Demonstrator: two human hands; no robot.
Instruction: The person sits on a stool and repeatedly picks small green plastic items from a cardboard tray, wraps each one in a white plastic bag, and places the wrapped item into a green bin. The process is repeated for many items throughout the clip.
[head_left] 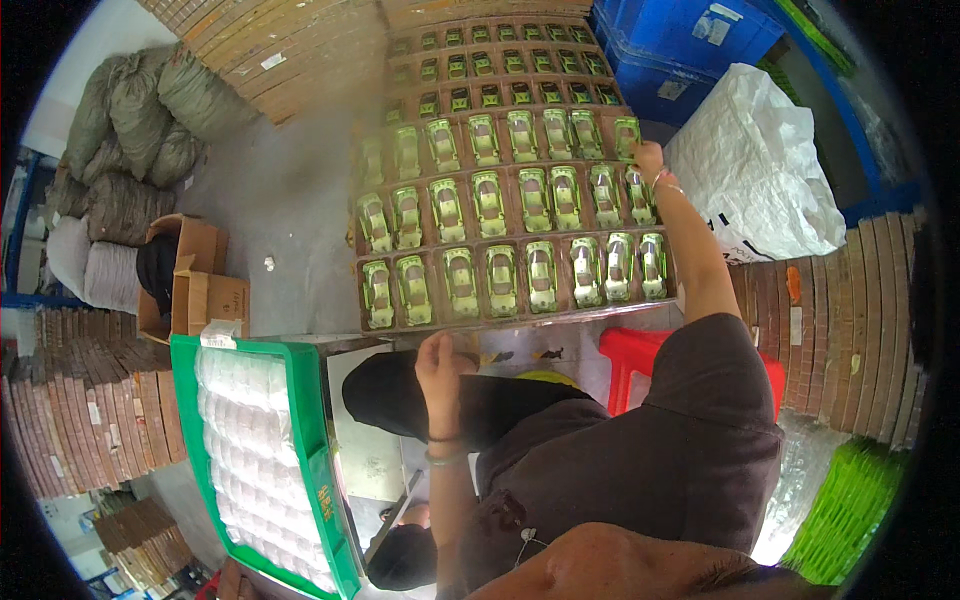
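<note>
My right hand (649, 158) reaches out to the far right, its fingers closed on the edge of a light-green toy car body (627, 136) at the end of a row. Close to the near edge of the brown trays (520, 318), above my thigh, my left hand (440, 372) is held with its fingers curled together. Whatever it may hold is hidden. Rows of similar green car bodies (487, 203) with dark window areas fill the nearer trays. Smaller-looking, darker green-and-black cars (483, 63) stand in the farther rows.
At my left a green crate (325, 455) holds white wrapped pieces. A white woven sack (750, 165) and blue bins (650, 75) stand right of the trays. A red stool (618, 350) is beside me. Stuffed sacks (140, 110) and a cardboard box (212, 300) lie farther left.
</note>
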